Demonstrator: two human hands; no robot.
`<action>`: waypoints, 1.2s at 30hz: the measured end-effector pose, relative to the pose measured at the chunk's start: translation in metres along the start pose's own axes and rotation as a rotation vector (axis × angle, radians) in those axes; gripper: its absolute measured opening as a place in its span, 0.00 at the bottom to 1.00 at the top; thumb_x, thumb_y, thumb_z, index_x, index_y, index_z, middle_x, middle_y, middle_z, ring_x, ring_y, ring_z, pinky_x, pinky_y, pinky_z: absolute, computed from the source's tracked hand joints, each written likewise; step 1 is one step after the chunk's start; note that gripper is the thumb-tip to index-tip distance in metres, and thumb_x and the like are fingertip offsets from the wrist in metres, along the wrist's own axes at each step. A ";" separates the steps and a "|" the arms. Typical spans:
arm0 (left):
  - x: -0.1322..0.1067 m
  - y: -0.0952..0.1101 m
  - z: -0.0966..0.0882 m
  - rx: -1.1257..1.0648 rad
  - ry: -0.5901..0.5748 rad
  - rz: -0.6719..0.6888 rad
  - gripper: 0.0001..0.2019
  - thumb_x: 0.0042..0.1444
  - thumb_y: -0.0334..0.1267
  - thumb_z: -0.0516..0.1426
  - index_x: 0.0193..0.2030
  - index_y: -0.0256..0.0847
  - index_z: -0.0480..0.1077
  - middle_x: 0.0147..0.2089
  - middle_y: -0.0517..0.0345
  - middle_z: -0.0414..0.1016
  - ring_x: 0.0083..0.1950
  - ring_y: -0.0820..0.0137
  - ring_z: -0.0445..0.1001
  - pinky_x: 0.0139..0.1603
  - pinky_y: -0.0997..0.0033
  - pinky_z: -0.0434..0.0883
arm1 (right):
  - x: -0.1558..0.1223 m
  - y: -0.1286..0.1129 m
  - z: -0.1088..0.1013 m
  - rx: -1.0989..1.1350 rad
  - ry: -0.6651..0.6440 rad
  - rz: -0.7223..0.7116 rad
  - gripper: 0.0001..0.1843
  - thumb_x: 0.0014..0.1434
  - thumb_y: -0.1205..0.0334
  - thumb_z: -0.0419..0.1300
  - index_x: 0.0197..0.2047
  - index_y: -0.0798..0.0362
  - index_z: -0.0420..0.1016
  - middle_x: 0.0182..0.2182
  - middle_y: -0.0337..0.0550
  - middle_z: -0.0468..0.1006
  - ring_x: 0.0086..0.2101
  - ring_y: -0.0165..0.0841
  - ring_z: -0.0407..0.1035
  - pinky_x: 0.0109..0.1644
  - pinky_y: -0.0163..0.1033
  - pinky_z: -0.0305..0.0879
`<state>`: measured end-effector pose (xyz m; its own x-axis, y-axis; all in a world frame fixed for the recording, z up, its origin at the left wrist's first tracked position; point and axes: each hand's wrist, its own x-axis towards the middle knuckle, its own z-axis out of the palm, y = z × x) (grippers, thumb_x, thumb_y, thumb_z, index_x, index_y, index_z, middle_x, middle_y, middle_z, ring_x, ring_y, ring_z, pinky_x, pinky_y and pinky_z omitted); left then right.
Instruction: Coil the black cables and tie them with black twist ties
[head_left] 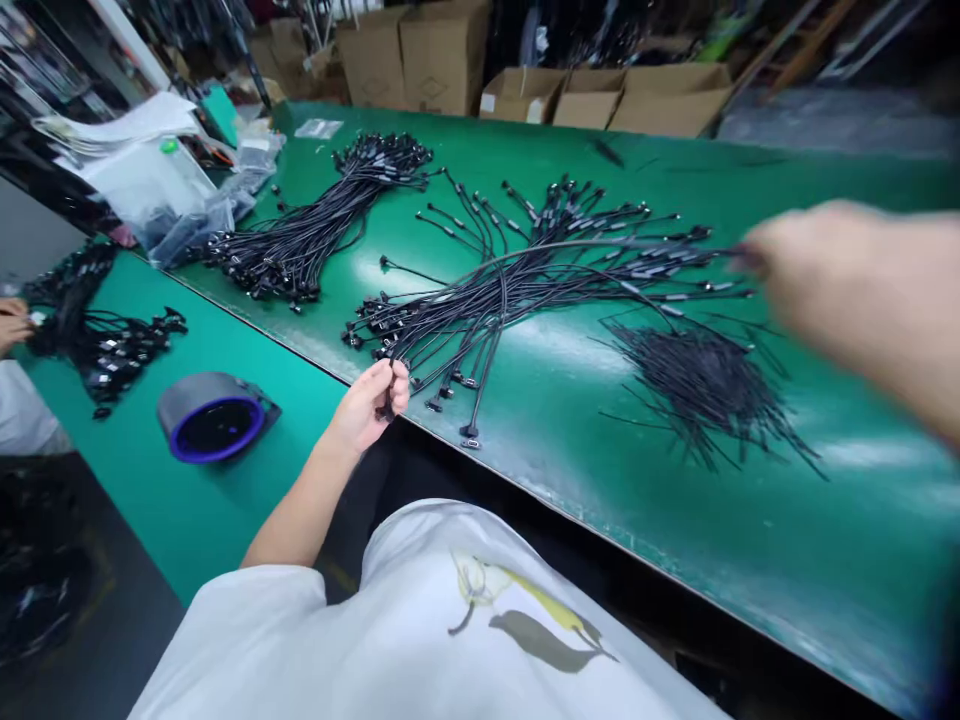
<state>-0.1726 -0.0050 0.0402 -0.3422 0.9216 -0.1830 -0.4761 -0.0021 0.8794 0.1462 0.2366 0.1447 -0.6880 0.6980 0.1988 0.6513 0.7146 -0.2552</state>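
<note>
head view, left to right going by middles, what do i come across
Co-worker's hand, co-worker's dark cables, round purple-rimmed thing, left cable bundle, left hand, middle cable bundle, heap of thin black strips, blurred right hand.

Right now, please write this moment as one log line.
left hand: holding cable; right hand: blurred, seemingly holding same cable; cable: arched across bundle

Cardboard boxes point(450, 60) behind green table point(825, 560)

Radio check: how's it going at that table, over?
Left hand gripping a black cable. Right hand, blurred, at its far end. It arches over a bunch of cables.
</note>
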 end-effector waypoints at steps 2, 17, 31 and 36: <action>0.009 -0.010 0.015 0.067 0.035 0.074 0.15 0.52 0.48 0.62 0.35 0.38 0.70 0.29 0.59 0.69 0.28 0.75 0.70 0.26 0.77 0.65 | -0.050 -0.020 0.030 -0.151 -0.042 -0.020 0.19 0.66 0.49 0.43 0.32 0.45 0.70 0.26 0.52 0.70 0.23 0.36 0.66 0.23 0.40 0.54; -0.009 -0.050 0.107 0.250 -0.772 -0.247 0.21 0.57 0.55 0.57 0.42 0.37 0.73 0.19 0.69 0.51 0.18 0.79 0.50 0.23 0.75 0.64 | -0.074 -0.043 0.042 0.490 -0.281 -0.058 0.14 0.59 0.50 0.59 0.30 0.52 0.73 0.23 0.33 0.71 0.25 0.27 0.61 0.29 0.33 0.52; 0.016 -0.031 0.091 0.195 -0.346 0.021 0.16 0.63 0.45 0.54 0.50 0.36 0.72 0.30 0.59 0.72 0.30 0.76 0.71 0.33 0.78 0.72 | -0.136 -0.041 0.088 -0.064 -0.166 -0.259 0.14 0.65 0.66 0.48 0.33 0.55 0.74 0.25 0.44 0.74 0.25 0.32 0.66 0.29 0.36 0.54; 0.002 -0.063 0.106 0.800 -0.757 0.040 0.15 0.64 0.47 0.51 0.43 0.39 0.73 0.37 0.53 0.76 0.42 0.67 0.73 0.50 0.65 0.67 | -0.125 -0.073 0.087 0.287 -0.252 -0.311 0.14 0.67 0.59 0.50 0.35 0.54 0.74 0.29 0.42 0.76 0.28 0.30 0.68 0.32 0.34 0.56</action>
<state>-0.0576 0.0383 0.0308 0.3697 0.9264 -0.0719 0.2803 -0.0374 0.9592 0.1570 0.0931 0.0562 -0.9150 0.3954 0.0807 0.3127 0.8210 -0.4776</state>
